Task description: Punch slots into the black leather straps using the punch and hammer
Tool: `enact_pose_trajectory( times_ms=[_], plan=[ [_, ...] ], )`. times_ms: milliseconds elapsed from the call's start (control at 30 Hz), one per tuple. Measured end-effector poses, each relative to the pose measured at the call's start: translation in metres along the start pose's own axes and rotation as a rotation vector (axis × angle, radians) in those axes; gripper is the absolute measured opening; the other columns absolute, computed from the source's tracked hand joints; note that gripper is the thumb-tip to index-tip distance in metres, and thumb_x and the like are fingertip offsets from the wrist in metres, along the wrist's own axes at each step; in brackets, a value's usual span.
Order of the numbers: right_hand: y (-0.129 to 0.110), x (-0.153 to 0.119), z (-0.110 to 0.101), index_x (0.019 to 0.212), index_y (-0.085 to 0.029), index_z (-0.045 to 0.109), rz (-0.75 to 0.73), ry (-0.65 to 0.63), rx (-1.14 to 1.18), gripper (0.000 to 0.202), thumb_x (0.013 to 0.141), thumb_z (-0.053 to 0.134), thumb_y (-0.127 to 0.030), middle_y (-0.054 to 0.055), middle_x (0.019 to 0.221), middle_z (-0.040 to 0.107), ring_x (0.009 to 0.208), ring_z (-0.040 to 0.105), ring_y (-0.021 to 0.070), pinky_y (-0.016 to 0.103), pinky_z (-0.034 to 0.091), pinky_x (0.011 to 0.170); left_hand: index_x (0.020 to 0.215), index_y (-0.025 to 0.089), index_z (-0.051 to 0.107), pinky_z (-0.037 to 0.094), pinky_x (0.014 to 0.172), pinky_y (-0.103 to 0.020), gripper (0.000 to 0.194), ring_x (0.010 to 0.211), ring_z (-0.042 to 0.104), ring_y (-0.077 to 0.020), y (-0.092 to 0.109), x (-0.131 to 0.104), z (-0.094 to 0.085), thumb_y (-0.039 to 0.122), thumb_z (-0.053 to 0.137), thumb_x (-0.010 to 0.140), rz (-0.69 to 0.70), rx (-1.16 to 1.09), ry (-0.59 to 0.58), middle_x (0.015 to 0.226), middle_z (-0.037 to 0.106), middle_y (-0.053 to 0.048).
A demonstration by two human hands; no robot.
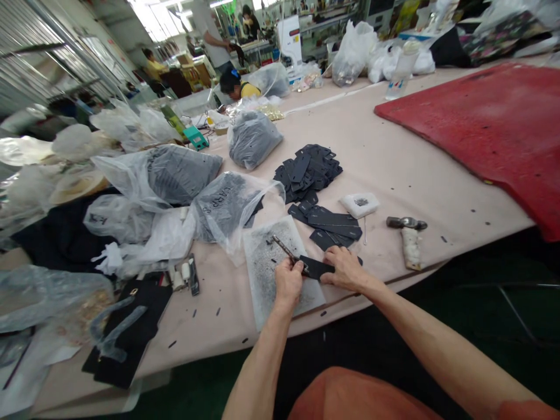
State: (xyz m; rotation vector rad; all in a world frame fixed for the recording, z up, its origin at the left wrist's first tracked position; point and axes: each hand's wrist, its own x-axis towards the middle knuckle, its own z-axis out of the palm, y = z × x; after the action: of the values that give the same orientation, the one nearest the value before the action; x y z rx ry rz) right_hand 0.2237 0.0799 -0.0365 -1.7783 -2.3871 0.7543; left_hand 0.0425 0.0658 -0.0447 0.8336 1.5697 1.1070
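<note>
My left hand (pixel 289 281) is closed around a slim metal punch (pixel 283 246) that slants toward the upper left. Its thumb also lies by the end of a black tag-like strip (pixel 318 269). My right hand (pixel 344 269) pinches the strip's other end between thumb and fingers. Both hands are low over a white cutting board (pixel 258 306), scuffed and strewn with dark bits. Just behind the right hand lie several flat black strips (pixel 335 220), loosely fanned. A hammer (pixel 411 239) with a white-wrapped handle rests farther right.
A heap of black pieces (pixel 308 169) lies behind the fanned strips. A small white block (pixel 359 204) sits beside them. Plastic bags (pixel 227 204) crowd the left, and a red sheet (pixel 490 128) covers the right. People work in the background.
</note>
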Motion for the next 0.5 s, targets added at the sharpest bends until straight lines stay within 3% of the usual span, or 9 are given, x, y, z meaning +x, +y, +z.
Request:
enact_pose_trajectory(
  times_ms=[100, 233, 300, 400, 500],
  plan=[
    [0.007, -0.002, -0.002, 0.102, -0.021, 0.07, -0.032, 0.049, 0.012, 0.037, 0.086, 0.059, -0.053, 0.01, 0.118, 0.06, 0.104, 0.049, 0.0264, 0.038, 0.033, 0.088, 0.073, 0.014, 0.064, 0.048, 0.046, -0.023, 0.021, 0.053, 0.06, -0.0146, 0.016, 0.007, -0.018, 0.033, 0.07, 0.066, -0.057, -0.029, 0.052, 0.062, 0.065, -0.001],
    [0.009, -0.001, -0.004, 0.097, -0.022, 0.072, -0.03, 0.009, 0.012, 0.035, 0.097, 0.041, -0.039, 0.009, 0.116, 0.063, 0.101, 0.053, 0.0242, 0.036, 0.034, 0.086, 0.075, 0.014, 0.064, 0.051, 0.048, -0.025, 0.027, 0.053, 0.06, -0.0142, 0.041, 0.014, -0.055, 0.035, 0.075, 0.061, -0.084, -0.047, 0.018, 0.062, 0.066, -0.001],
    [0.005, 0.001, -0.004, 0.098, -0.021, 0.072, -0.022, 0.001, 0.035, 0.034, 0.097, 0.041, -0.035, 0.01, 0.109, 0.065, 0.099, 0.055, 0.0235, 0.034, 0.034, 0.085, 0.073, 0.014, 0.063, 0.051, 0.048, -0.025, 0.027, 0.052, 0.061, -0.0147, 0.048, 0.015, -0.063, 0.034, 0.076, 0.06, -0.104, -0.023, -0.032, 0.061, 0.066, -0.001],
    [-0.011, 0.005, -0.003, 0.099, -0.021, 0.071, -0.037, 0.024, 0.192, 0.028, 0.093, 0.048, -0.035, 0.008, 0.099, 0.068, 0.091, 0.058, 0.0203, 0.029, 0.036, 0.077, 0.069, 0.015, 0.063, 0.05, 0.046, -0.024, 0.022, 0.052, 0.06, -0.0148, 0.047, 0.015, -0.056, 0.033, 0.075, 0.062, -0.112, 0.005, -0.114, 0.06, 0.066, -0.001],
    [-0.026, 0.009, 0.005, 0.086, -0.019, 0.069, -0.018, -0.01, 0.37, 0.019, 0.086, 0.054, -0.031, 0.004, 0.079, 0.066, 0.073, 0.056, 0.0159, 0.025, 0.034, 0.064, 0.067, 0.016, 0.064, 0.049, 0.045, -0.023, 0.021, 0.05, 0.059, -0.0139, 0.038, 0.019, -0.041, 0.031, 0.075, 0.061, -0.106, -0.004, -0.155, 0.058, 0.065, 0.0]
  ],
)
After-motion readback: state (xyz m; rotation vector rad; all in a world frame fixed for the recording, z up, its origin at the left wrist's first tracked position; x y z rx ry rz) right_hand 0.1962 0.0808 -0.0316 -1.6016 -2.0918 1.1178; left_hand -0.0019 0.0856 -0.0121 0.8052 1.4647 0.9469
